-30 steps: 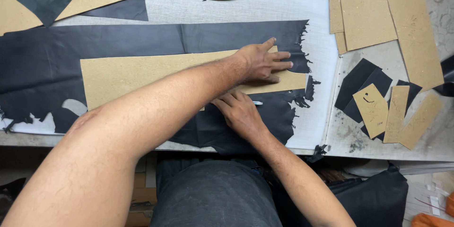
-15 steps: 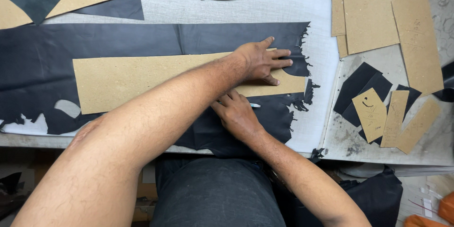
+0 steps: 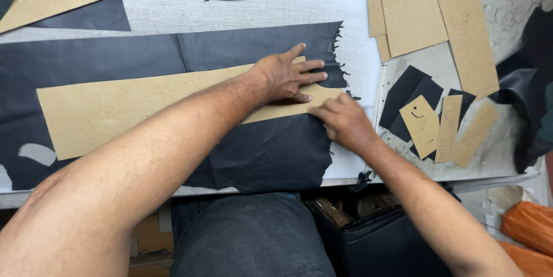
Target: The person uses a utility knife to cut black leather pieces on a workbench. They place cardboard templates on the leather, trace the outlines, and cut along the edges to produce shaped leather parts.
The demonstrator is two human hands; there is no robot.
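Left hand flat, fingers spread, pinning cardboard template.
Right hand curled at template's end, grip unclear; black leather on white table.

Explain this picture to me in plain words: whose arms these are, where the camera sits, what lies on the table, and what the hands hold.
The camera is worn on a person's head and looks down, so both bare arms are that person's own. The left hand lies flat on a long tan cardboard template, pressing it onto a sheet of dark material spread across the white table. The right hand rests at the template's right end; whether it holds a tool I cannot tell. To the right lie smaller cardboard pieces on dark offcuts, with bigger cardboard sheets above them.
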